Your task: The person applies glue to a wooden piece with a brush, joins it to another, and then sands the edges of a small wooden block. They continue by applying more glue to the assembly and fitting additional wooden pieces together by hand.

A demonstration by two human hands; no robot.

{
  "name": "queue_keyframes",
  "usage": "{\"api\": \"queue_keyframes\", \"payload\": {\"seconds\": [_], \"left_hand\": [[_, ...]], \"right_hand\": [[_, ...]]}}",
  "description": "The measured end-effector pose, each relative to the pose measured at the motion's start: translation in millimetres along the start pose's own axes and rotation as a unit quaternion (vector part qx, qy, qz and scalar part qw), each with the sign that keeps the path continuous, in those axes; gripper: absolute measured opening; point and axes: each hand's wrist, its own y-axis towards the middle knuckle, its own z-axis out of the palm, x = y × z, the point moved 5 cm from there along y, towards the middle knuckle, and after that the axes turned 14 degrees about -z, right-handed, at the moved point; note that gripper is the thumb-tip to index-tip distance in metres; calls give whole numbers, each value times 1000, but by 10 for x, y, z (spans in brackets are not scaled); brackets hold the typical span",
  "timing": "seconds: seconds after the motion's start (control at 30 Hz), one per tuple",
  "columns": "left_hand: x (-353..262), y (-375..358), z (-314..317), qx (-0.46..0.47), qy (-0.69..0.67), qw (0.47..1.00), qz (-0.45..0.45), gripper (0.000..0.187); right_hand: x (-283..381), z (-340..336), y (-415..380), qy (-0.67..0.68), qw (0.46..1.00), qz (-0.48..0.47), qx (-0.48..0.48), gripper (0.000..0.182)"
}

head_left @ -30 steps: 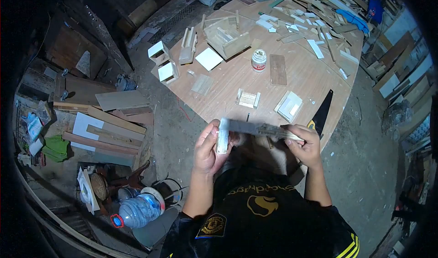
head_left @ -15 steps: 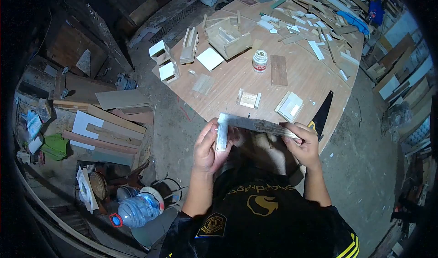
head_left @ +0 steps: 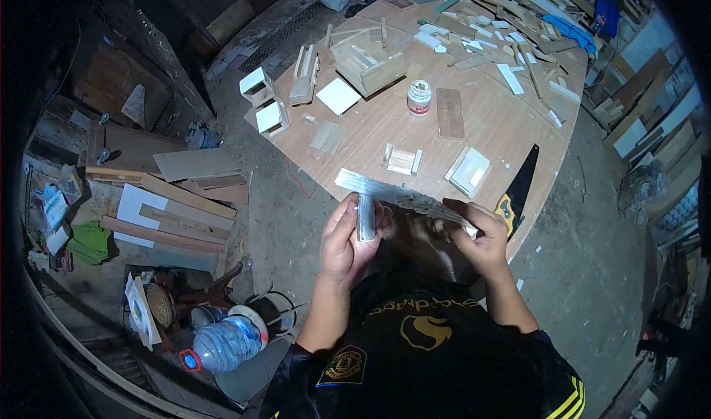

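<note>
Between my fingers and thumb, my left hand [head_left: 348,237] grips a short pale wood block [head_left: 366,219], held upright. A longer, thin wood strip [head_left: 396,194] lies across the top of the block, its left end jutting past it. My right hand [head_left: 481,234] is closed on the strip's right end. Both pieces are up in front of my chest, near the table's front edge. Just beyond them on the table sit a small wooden frame piece [head_left: 401,160] and a stacked block with a white top [head_left: 469,171].
On the table [head_left: 370,141] are a white jar [head_left: 419,98], a brown board [head_left: 449,113], a wooden box [head_left: 370,63], a handsaw [head_left: 522,182] and many scraps at the back right. A large water bottle [head_left: 226,343] lies at the lower left.
The long strip has slid left over the block, so its left end now sticks out past it. My right hand has moved slightly left and tilted with the strip.
</note>
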Motion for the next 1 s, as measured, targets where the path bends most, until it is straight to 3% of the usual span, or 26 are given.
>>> {"api": "queue_keyframes", "payload": {"seconds": [0.23, 0.33, 0.47, 0.53, 0.87, 0.93, 1.0], "left_hand": [[-2, -44, 42, -95, 5, 995, 12, 27], [17, -39, 42, -69, -4, 998, 14, 27], [51, -41, 10, -58, -9, 998, 3, 28], [41, -41, 60, -66, 3, 998, 11, 29], [30, -75, 124, -57, -19, 998, 30, 31], [10, -94, 170, -116, -20, 992, 38, 32], [15, -105, 101, -106, -25, 993, 38, 32]], "right_hand": [[-53, 92, -87, 65, 996, 57, -28, 32], [-72, 100, -102, 4, 1000, -23, -20, 33], [64, 126, -57, 31, 998, 40, -30, 34], [146, 149, -22, -46, 999, 25, 11, 31], [233, 237, -15, -18, 999, -48, 14, 31], [267, 243, -2, -11, 996, -85, 4, 30], [227, 269, -35, -23, 993, -113, -8, 31]]}}
